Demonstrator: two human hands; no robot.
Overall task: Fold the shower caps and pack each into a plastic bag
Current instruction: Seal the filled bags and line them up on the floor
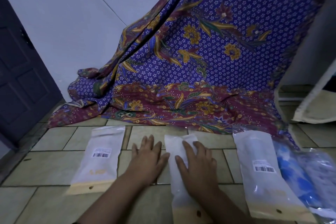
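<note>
Beige tiled floor, backed by purple floral batik cloth. Three frosted white plastic bags: left bag, middle bag, right bag. Blue-and-clear shower caps are heaped far right. Your right hand, fingers spread flat, presses the middle bag. Your left hand, fingers straight, rests just beside it. Risk: trapped air may let the slick bag slide.

This looks like a room in a home, not a workshop or shop. The floor is pale rectangular tile with dark joints, meeting a plain white wall. A dark panelled door stands at the left. A purple flowered cloth hangs down and spreads onto the tiles. Plastic bags lie directly on the floor near its front edge.
</note>
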